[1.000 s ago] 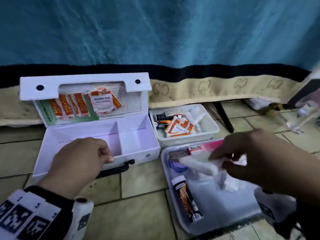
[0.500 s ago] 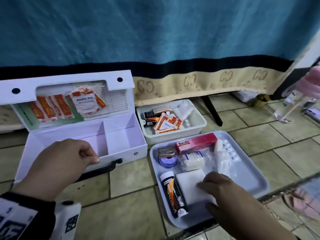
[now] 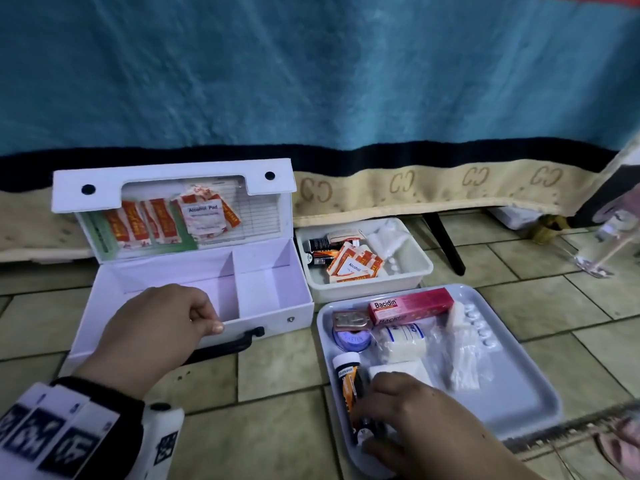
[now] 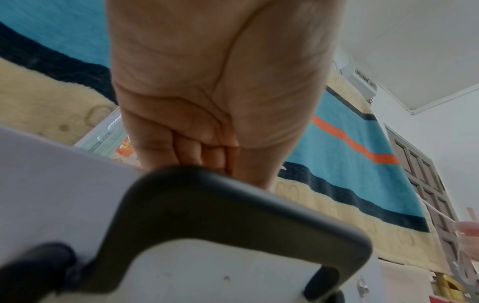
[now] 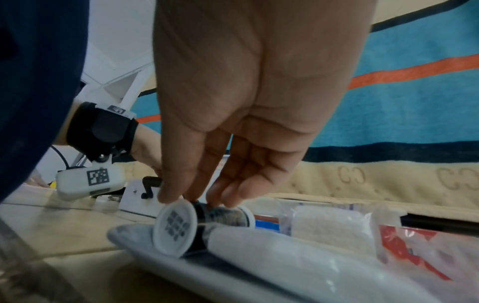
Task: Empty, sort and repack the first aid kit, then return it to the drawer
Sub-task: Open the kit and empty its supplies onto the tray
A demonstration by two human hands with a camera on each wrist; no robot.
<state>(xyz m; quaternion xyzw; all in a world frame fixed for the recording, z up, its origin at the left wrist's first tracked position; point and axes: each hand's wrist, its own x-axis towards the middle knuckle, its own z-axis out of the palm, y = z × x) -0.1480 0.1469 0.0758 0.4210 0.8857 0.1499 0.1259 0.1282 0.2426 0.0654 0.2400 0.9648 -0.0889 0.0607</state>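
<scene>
The white first aid kit [image 3: 277,320] stands open on the tiled floor, both compartments bare; alcohol pad packets [image 3: 204,216] sit in its raised lid. My left hand [image 3: 166,327] grips the kit's front wall, fingers curled over the rim above the black handle [image 4: 233,215]. In the left wrist view the left hand [image 4: 207,114] is seen from below, against the kit [image 4: 64,184]. My right hand [image 3: 367,420] reaches into the grey tray [image 3: 519,393] and pinches the near end of an orange-and-black tube [image 3: 349,379]. In the right wrist view, the right hand [image 5: 202,196] closes thumb and fingers on the tube by its white cap [image 5: 176,227].
In the tray also lie a red Bacidin box [image 3: 412,304], a bandage roll [image 3: 401,341], a tape roll [image 3: 351,339], a white pad [image 3: 401,370], a bag of swabs [image 3: 464,362]. A white bin [image 3: 415,268] behind holds alcohol pads [image 3: 355,265]. A blue blanket hangs behind everything.
My right hand set a white pad down in the tray, then shifted left onto the tube and pinched it. The left hand stayed on the kit's front wall.
</scene>
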